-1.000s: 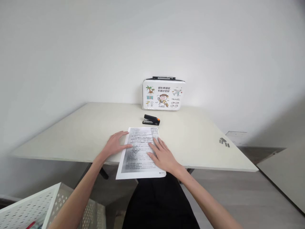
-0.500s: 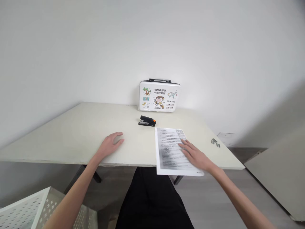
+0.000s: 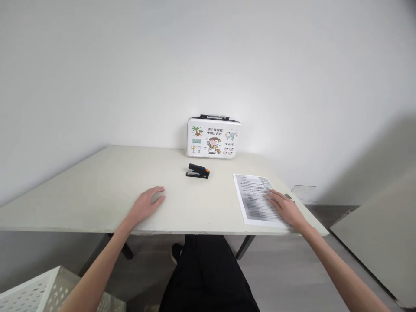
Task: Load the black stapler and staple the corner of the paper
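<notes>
Printed paper (image 3: 255, 201) lies on the right part of the white table (image 3: 107, 186); whether it is one sheet or several I cannot tell. My right hand (image 3: 286, 207) rests on its right side, fingers stretched out flat. Partly hidden behind that hand are small grey staple strips (image 3: 288, 196). On the table's left half lies my left hand (image 3: 146, 203), thumb and fingers apart, holding nothing. A black stapler (image 3: 198, 171) with an orange part stands near the middle, beyond and to the right of my left hand.
A white carry case (image 3: 212, 138) with cartoon prints and a black handle stands against the wall at the back. White perforated baskets (image 3: 52, 286) are at lower left, below the table. A pale panel (image 3: 373, 242) stands to the right.
My right hand has slid the paper to the right and away from the front edge, near the staple strips. My left hand stays in place; the view has shifted slightly.
</notes>
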Motion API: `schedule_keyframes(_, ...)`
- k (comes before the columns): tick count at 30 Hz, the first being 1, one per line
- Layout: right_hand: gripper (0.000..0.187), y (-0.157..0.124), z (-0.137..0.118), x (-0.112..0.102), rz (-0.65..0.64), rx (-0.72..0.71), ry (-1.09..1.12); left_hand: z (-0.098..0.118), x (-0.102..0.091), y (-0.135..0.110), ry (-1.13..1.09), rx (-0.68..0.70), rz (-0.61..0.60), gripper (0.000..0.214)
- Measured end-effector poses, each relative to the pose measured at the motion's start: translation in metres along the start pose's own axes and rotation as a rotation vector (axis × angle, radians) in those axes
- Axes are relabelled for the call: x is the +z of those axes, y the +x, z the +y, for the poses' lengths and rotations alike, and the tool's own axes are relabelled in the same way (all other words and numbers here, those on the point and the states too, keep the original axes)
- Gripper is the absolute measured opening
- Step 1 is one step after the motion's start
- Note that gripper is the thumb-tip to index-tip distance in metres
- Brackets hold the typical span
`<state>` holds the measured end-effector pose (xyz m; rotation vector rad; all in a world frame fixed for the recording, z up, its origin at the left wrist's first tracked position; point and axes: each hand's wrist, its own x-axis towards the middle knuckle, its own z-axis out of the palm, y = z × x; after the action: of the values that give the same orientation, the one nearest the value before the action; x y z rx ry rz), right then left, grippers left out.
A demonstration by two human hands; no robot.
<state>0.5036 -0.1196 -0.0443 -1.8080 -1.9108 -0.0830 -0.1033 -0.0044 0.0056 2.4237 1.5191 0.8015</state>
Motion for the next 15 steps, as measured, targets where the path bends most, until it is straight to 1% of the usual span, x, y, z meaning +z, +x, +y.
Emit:
schedule_keyframes(2, 0.043, -0.004, -0.018, -0.009, 0.043, -0.016, 0.042, 0.0, 0.0, 0.0, -0.003, 0.003, -0.001, 0.05)
schedule_keyframes(5, 0.039, -0.016, -0.059, -0.021, 0.077, -0.042, 0.176, 0.001, 0.0, 0.0, -0.006, 0.003, 0.003, 0.05)
schedule_keyframes(8, 0.035, -0.029, -0.113, -0.025, 0.015, -0.064, 0.379, 0.002, -0.001, 0.0, -0.002, -0.002, -0.003, 0.049)
schedule_keyframes(11, 0.032, -0.032, -0.17, -0.018, -0.121, -0.092, 0.578, 0.003, -0.002, -0.001, 0.01, 0.006, -0.001, 0.049)
schedule_keyframes(13, 0.03, -0.027, -0.205, -0.009, -0.159, -0.104, 0.687, 0.004, -0.004, -0.001, 0.023, 0.007, -0.001, 0.049)
schedule_keyframes(15, 0.029, -0.018, -0.233, 0.001, -0.206, -0.104, 0.801, 0.004, -0.005, -0.001, 0.041, 0.005, -0.003, 0.048)
